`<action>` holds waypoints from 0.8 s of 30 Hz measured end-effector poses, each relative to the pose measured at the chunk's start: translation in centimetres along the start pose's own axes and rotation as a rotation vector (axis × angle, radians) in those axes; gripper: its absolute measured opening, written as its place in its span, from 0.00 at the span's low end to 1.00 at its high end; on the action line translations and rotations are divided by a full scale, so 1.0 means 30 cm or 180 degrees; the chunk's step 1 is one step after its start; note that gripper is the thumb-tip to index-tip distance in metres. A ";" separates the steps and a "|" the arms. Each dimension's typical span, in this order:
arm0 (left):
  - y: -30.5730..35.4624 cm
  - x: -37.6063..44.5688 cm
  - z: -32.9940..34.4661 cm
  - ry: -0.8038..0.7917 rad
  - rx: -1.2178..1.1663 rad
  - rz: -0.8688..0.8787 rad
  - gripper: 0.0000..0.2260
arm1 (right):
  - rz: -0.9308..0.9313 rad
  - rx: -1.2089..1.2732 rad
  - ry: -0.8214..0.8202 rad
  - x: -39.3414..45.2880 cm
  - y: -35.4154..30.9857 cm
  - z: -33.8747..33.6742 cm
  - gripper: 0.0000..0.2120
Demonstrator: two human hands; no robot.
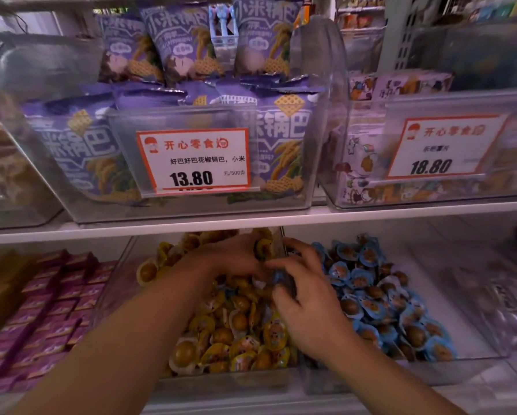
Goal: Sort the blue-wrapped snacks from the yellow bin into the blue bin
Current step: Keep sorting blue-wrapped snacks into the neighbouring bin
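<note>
My left hand [230, 259] digs in the yellow bin [125, 265], fingers curled down; I cannot tell what they hold. My right hand [305, 298] pinches a blue snack [279, 277] over the clear wall beside the blue bin [473, 333]. The shelf [281, 220] hangs close above.

This is a shop that sells snacks. White shelves [251, 218] hold clear plastic bins [326, 175] full of wrapped treats. Price tags [193, 160] with red edges show 13.80 and 18.80. Purple snack bags [179, 40] stand in rows, and pink boxes [56, 295] fill a lower shelf.
</note>
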State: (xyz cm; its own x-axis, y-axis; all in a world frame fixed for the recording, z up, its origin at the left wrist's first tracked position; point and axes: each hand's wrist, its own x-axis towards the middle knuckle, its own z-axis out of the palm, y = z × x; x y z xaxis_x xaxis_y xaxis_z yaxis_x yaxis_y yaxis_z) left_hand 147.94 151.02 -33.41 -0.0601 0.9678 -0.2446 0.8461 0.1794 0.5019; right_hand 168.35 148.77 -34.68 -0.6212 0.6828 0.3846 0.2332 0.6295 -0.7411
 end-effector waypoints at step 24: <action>-0.057 -0.533 0.042 0.2058 -0.4975 -0.0684 0.13 | -0.0828 -0.0859 -0.0350 0.039 -0.103 -0.050 0.15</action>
State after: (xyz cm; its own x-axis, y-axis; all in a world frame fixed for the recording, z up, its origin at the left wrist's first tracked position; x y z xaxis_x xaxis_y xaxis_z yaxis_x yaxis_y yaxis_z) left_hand 148.12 135.03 -31.39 -0.6181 0.7427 -0.2577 -0.4689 -0.0852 0.8791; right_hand 168.03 148.20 -31.11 -0.7586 0.4528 0.4684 0.2365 0.8613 -0.4496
